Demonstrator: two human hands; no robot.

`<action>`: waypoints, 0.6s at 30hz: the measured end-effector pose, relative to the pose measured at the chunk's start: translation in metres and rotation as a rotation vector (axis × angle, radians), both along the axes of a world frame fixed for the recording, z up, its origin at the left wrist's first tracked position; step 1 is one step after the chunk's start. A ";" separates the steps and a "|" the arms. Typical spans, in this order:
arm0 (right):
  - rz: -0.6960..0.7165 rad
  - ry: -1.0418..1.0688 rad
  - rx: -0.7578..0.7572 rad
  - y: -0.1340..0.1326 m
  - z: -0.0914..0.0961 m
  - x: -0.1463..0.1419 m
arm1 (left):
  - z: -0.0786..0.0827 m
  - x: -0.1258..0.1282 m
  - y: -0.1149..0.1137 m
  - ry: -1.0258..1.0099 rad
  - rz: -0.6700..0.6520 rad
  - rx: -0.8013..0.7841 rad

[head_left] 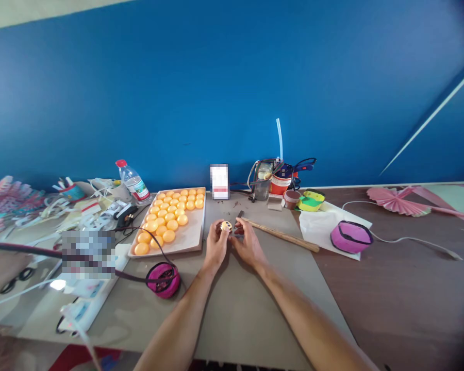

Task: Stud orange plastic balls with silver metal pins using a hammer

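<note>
My left hand (217,248) is closed around a small round yellowish ball with dark patches (226,226), held above the grey mat. Close beside it, my right hand (250,244) has its fingers curled in toward the ball. Whatever lies between the right fingertips is too small to make out. Just beyond that hand lies a tool with a long wooden handle (282,234) and a dark head, perhaps a hammer. To the left, a shallow white tray (195,229) holds several orange balls (172,225).
A magenta fabric pouch (164,288) with small dark pieces stands front left, near a power strip (88,304) and cables. A water bottle (133,183) stands behind. At the right are a purple pouch (351,238) on white paper, a yellow-green container (311,201) and a red cup (280,185).
</note>
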State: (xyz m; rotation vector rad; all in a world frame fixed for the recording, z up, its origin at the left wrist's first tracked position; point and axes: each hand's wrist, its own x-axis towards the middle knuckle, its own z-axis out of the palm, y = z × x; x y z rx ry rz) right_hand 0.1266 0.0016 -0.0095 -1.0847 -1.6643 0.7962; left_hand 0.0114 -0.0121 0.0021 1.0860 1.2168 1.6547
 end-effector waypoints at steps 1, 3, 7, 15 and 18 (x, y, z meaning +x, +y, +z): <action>0.001 0.016 0.021 0.000 0.002 0.001 | 0.001 0.000 -0.001 0.018 -0.036 -0.009; 0.007 0.011 0.072 -0.001 0.008 0.002 | 0.003 0.001 -0.003 0.051 -0.073 -0.021; -0.006 -0.015 0.127 -0.001 0.011 0.004 | 0.003 0.000 -0.005 0.015 0.025 -0.045; -0.118 0.111 -0.099 0.011 -0.001 0.010 | 0.008 0.005 -0.002 0.031 0.099 -0.021; -0.148 0.169 -0.161 0.012 -0.001 0.011 | 0.025 0.014 -0.018 0.073 0.068 0.008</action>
